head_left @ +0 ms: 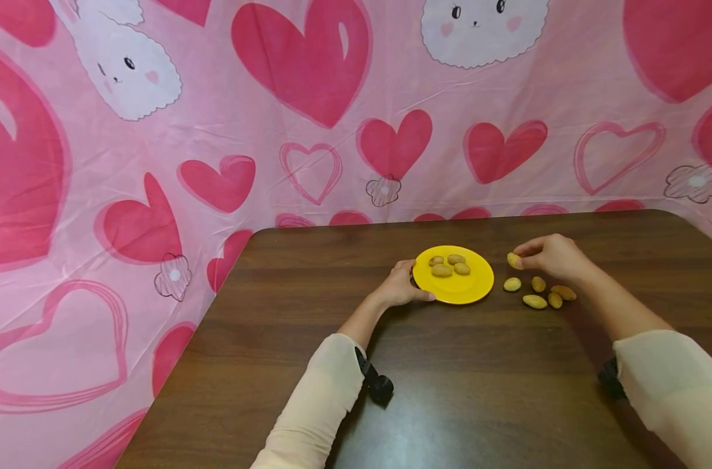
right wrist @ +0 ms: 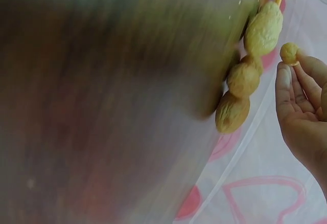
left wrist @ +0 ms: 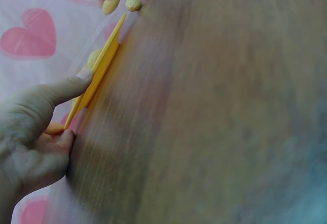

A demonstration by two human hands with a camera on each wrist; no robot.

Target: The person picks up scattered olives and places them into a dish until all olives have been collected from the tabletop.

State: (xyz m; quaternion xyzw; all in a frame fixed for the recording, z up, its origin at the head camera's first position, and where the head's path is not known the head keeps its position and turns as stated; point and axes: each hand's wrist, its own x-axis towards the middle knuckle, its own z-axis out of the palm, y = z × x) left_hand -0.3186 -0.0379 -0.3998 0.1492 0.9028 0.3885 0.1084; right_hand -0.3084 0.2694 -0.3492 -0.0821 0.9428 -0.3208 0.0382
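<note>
My left hand (head_left: 398,285) grips the left rim of a round yellow plate (head_left: 477,281), its thumb on the near edge. Several oval, wrinkled, yellow-brown pieces (head_left: 441,270), like nuts or dried fruit, lie on the plate's far-left part. To the right of the plate, my right hand (head_left: 557,256) pinches one such yellowish piece (head_left: 514,260) between thumb and fingertips. In the right wrist view that held piece (right wrist: 289,53) is raised above the table. Below the right hand, several more pieces (head_left: 534,301) lie loosely grouped on the wood.
A dark brown wooden table (head_left: 449,378) reaches back to a pink cloth (head_left: 332,85) printed with hearts and white animal faces. A black wrist camera (head_left: 381,389) hangs under the left sleeve, and a dark device (head_left: 611,378) sits at the right cuff.
</note>
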